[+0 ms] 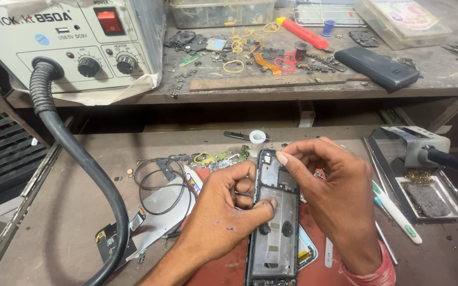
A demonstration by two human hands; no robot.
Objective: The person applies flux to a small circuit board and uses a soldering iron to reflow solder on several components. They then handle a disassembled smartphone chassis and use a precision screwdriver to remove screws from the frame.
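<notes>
Holding opened phone [274, 222] above red mat [223, 267] on table [70, 212] | left hand [223, 212] grip clamped on its edge | right hand [335, 196] fingertips pinched at top corner (contents unclear) | risk: prying could crack the frame, or small parts slip among the clutter.

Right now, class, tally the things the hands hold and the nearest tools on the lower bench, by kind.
Opened phone frame, held by left hand and right hand: 1
White-handled brush: 1
Soldering iron on stand: 1
Black hot-air hose: 1
Total: 4
</notes>
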